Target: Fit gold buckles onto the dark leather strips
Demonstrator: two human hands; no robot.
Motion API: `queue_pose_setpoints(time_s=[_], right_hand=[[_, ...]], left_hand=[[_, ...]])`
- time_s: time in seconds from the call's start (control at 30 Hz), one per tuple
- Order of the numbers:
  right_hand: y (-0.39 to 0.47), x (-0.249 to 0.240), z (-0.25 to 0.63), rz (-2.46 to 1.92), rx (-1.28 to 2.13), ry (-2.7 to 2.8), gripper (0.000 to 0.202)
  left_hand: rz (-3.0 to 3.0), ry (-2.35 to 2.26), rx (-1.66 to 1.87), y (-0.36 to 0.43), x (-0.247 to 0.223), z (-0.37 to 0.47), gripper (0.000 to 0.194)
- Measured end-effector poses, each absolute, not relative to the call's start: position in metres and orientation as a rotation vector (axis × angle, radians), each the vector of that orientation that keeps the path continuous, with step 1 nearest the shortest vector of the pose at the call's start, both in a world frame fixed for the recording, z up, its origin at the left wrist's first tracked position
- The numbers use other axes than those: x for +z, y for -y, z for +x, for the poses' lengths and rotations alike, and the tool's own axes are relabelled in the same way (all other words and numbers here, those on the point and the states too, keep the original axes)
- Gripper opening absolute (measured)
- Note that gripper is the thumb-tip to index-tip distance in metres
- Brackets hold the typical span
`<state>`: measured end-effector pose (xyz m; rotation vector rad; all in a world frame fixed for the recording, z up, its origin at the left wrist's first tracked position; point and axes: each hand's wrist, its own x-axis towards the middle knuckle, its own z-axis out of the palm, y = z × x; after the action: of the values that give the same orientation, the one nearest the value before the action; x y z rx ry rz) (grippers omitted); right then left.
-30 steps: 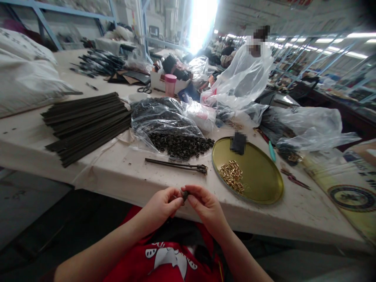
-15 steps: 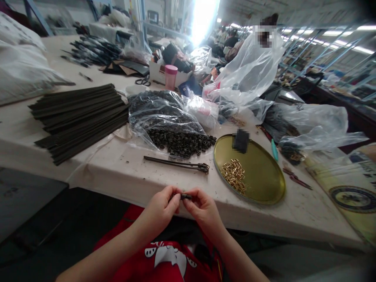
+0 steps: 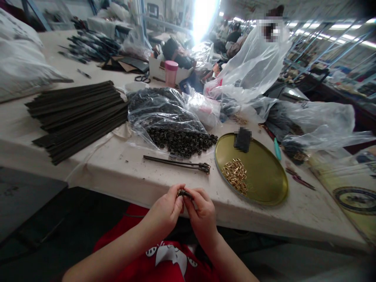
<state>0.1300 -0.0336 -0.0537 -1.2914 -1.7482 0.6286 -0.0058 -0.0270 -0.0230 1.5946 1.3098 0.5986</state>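
Observation:
Both hands meet at the table's front edge, pinching a small dark strap piece [image 3: 185, 193] between them. My left hand [image 3: 169, 206] grips its left end, where a bit of gold metal shows. Fingers of my right hand [image 3: 201, 208] are closed on the right end. Beyond them lie finished-looking dark straps [image 3: 176, 162] with buckles at their right ends. Small dark loops [image 3: 182, 143] spill from a clear plastic bag [image 3: 164, 109]. Gold buckles [image 3: 235, 174] are heaped on a round olive tray [image 3: 264, 180], to the right.
Long dark strips [image 3: 79, 113] are stacked at the left. A pink-lidded jar [image 3: 170, 73], scissors [image 3: 142, 78] and a white box stand behind the bag. Right of the tray are a teal tool [image 3: 277, 149], red-handled pliers [image 3: 300, 179] and more plastic bags [image 3: 323, 117].
Both hands have turned and risen slightly around the dark piece, which is now tilted down to the right. The camera view has shifted a little.

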Motion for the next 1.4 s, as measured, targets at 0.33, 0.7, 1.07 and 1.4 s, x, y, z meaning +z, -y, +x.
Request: queue_pose_setpoints(time_s=[0.33,0.7,1.07,1.4], right_hand=[[0.05,-0.039,0.135,-1.177,0.937,1.699,0.032],[0.047,-0.043,0.142,-1.151,1.668,1.193,0.024],[0.055,-0.038,0.141,-0.941,1.885,0.843,0.02],[0.057,-0.052,0.138,-0.92,1.955,0.682,0.035]], left_hand=[[1.582,-1.248,0.591,0.031,-0.02,-0.014,0.043],[1.712,-1.228,0.357,0.042,-0.007,-0.016,0.055],[1.71,-1.446,0.297,0.045,-0.011,-0.013,0.059],[1.629,-1.123,0.403,0.049,-0.006,-0.01,0.062]])
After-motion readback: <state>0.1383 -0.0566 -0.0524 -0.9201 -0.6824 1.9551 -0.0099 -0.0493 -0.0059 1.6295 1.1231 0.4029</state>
